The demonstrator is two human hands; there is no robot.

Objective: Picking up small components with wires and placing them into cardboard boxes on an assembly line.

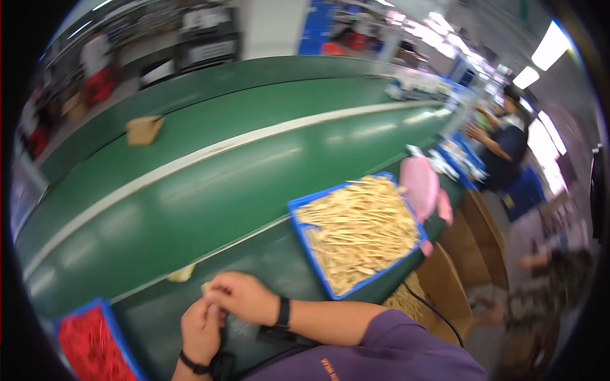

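Observation:
My left hand and my right hand meet over the near edge of the green bench. Both have their fingers bent and pinched together, with fingertips touching. A small tan piece pokes out at the fingertips; the fingers cover the rest of it. To the right of my hands sits a blue tray heaped with thin light wooden pieces. At the lower left, another blue tray holds red pieces, too blurred to name.
A green conveyor belt runs behind the bench, with a cardboard box on its far side. A yellowish scrap lies by the belt's edge. Pink cloth-like items and open cartons stand right. A co-worker sits farther along.

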